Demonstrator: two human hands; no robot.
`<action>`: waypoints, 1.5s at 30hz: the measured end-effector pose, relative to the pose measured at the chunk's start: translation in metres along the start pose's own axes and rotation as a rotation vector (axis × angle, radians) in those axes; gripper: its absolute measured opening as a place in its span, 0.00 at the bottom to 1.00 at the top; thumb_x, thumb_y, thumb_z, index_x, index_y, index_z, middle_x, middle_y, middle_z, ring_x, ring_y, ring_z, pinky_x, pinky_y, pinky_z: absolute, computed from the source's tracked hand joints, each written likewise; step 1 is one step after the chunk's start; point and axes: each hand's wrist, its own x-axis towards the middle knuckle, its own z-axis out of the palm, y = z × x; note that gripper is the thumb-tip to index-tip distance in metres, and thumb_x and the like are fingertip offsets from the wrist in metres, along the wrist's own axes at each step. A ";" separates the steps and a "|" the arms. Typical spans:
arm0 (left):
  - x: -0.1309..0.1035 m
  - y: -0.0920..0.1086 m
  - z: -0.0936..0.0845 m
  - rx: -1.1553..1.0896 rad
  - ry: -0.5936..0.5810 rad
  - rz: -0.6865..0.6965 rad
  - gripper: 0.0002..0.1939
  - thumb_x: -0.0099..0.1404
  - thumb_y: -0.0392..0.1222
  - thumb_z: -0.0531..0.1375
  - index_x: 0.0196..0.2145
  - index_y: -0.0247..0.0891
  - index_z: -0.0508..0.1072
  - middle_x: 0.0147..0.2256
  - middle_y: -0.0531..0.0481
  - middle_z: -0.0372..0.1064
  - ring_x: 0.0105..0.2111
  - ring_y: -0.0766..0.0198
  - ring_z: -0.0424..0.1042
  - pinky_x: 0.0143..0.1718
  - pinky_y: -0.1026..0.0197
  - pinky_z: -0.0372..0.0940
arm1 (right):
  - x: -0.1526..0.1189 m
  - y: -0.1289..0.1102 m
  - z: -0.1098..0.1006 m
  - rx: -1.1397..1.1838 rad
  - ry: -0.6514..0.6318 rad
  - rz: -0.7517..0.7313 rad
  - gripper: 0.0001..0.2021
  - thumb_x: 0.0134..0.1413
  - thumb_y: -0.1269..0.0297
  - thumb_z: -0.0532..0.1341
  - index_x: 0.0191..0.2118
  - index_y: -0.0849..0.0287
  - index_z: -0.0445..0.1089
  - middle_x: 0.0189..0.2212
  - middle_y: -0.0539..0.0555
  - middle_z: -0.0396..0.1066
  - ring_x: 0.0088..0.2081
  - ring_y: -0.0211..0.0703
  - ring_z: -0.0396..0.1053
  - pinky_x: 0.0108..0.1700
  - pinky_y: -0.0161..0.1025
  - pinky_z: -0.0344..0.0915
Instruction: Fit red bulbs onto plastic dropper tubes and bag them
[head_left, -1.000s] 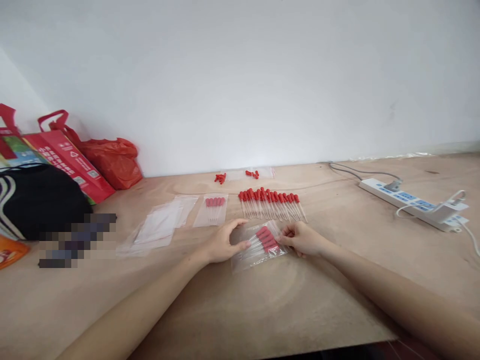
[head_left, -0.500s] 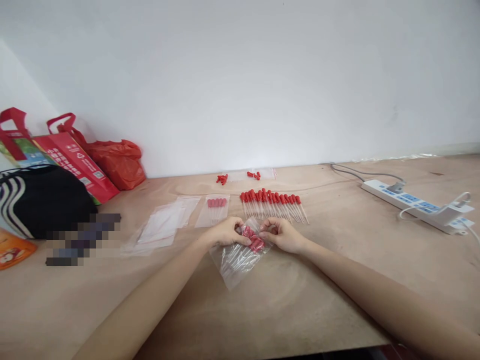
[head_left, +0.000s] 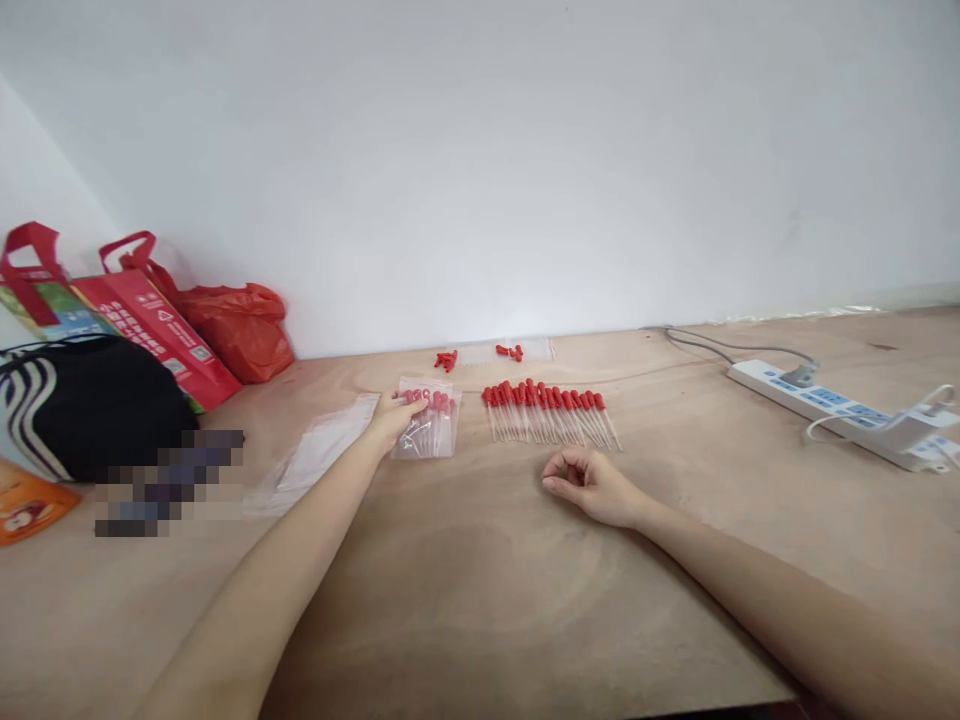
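Note:
My left hand [head_left: 391, 422] pinches the edge of a clear zip bag [head_left: 429, 446] between thumb and fingers. Inside it are several droppers [head_left: 441, 402] with red bulbs and thin clear stems. The bag lies over, or right at, the spot of another bag of droppers, mostly hidden now. To its right, a row of loose red-bulbed droppers [head_left: 544, 395] lies side by side on the table. My right hand [head_left: 592, 485] rests on the table just below that row, fingers loosely curled and a gap showing at the thumb, with nothing held.
Flat clear zip bags [head_left: 319, 450] lie left of my left hand. Loose red bulbs [head_left: 445, 360] and another clear bag [head_left: 472, 351] are near the wall. A white power strip [head_left: 832, 405] with cables is at right. Carrier bags [head_left: 236, 335] and a black bag [head_left: 112, 405] stand at left.
My left hand has carried the bag of droppers forward and left onto the earlier bag's place. My right hand has let go of it and moved slightly right.

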 end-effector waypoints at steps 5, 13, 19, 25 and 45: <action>0.001 -0.003 -0.013 0.283 0.206 0.108 0.27 0.50 0.37 0.62 0.47 0.33 0.58 0.48 0.37 0.60 0.53 0.49 0.56 0.53 0.48 0.50 | -0.002 -0.004 -0.001 -0.027 0.004 0.012 0.07 0.45 0.62 0.59 0.27 0.60 0.67 0.22 0.47 0.61 0.21 0.30 0.53 0.23 0.31 0.53; -0.021 -0.045 -0.089 0.945 0.195 0.062 0.26 0.58 0.47 0.49 0.48 0.22 0.62 0.52 0.26 0.55 0.54 0.37 0.49 0.50 0.41 0.48 | -0.001 -0.009 -0.002 -0.063 -0.030 -0.002 0.07 0.45 0.61 0.59 0.25 0.60 0.67 0.23 0.48 0.62 0.21 0.31 0.55 0.23 0.31 0.54; -0.016 -0.063 -0.096 1.017 0.098 0.047 0.22 0.60 0.42 0.44 0.40 0.23 0.70 0.45 0.28 0.64 0.48 0.41 0.61 0.46 0.46 0.57 | -0.001 -0.007 -0.003 -0.073 -0.038 0.006 0.07 0.45 0.61 0.59 0.26 0.60 0.67 0.22 0.48 0.61 0.22 0.31 0.55 0.23 0.31 0.54; -0.027 -0.046 -0.097 1.022 0.165 0.103 0.22 0.63 0.39 0.42 0.46 0.26 0.67 0.52 0.30 0.58 0.54 0.41 0.54 0.50 0.39 0.50 | -0.001 -0.008 -0.003 -0.061 -0.039 0.014 0.08 0.45 0.60 0.60 0.25 0.60 0.67 0.21 0.47 0.61 0.21 0.31 0.54 0.23 0.31 0.54; -0.133 0.034 -0.005 0.631 -1.043 1.222 0.22 0.62 0.32 0.53 0.42 0.65 0.68 0.52 0.56 0.59 0.49 0.57 0.57 0.48 0.52 0.52 | -0.003 -0.015 -0.015 -0.299 -0.165 -0.427 0.18 0.48 0.54 0.58 0.45 0.53 0.69 0.45 0.55 0.67 0.45 0.46 0.63 0.47 0.44 0.59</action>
